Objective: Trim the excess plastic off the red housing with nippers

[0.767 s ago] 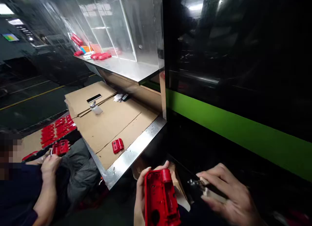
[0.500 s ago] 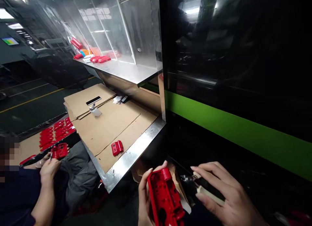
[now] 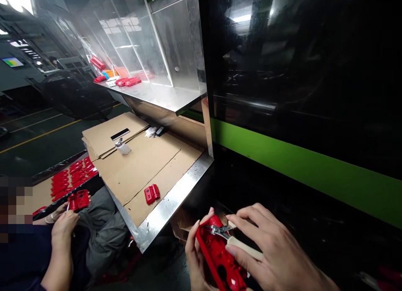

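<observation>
My steel bench (image 3: 171,201) is covered with flat cardboard sheets (image 3: 141,165). On the cardboard, near the bench's front edge, lies a small red part (image 3: 152,194). Farther back from it sit a clear little bottle (image 3: 122,147) and a black strip (image 3: 120,134). Above the bench, a metal shelf (image 3: 163,96) carries more red parts (image 3: 128,81).

Red housing (image 3: 220,257) in left hand (image 3: 196,257); cutters (image 3: 220,230) in right hand (image 3: 276,257)

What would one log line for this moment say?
left hand: holds red plastic housing | right hand: holds cutter, tip at housing's top end | nearby: small red part on cardboard
</observation>
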Demonstrator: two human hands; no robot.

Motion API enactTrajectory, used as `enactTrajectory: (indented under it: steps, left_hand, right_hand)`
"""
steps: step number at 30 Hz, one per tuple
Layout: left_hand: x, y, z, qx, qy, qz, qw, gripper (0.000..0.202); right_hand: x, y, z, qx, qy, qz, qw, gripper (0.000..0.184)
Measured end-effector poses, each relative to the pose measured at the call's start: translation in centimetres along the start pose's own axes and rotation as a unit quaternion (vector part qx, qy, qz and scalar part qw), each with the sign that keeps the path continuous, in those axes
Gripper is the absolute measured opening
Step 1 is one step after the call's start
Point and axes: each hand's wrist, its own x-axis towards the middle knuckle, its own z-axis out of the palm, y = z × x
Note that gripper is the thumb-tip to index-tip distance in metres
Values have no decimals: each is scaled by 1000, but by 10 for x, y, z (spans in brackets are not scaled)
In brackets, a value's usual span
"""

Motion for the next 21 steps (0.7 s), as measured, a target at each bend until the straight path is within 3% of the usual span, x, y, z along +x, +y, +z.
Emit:
enactTrajectory:
  steps: [4, 14, 21]
  left_hand:
    - [0, -2, 9, -3, 41, 27, 999, 27]
    - [-1, -8, 2, 42, 2, 50, 998, 43]
    - [1, -11, 1, 21, 26, 37, 999, 29]
  right_hand:
    - [0, 0, 0, 0, -2, -2, 1000, 33]
    - [0, -2, 3, 2, 20, -9, 1000, 31]
    - [0, -4, 4, 9, 26, -3, 1000, 30]
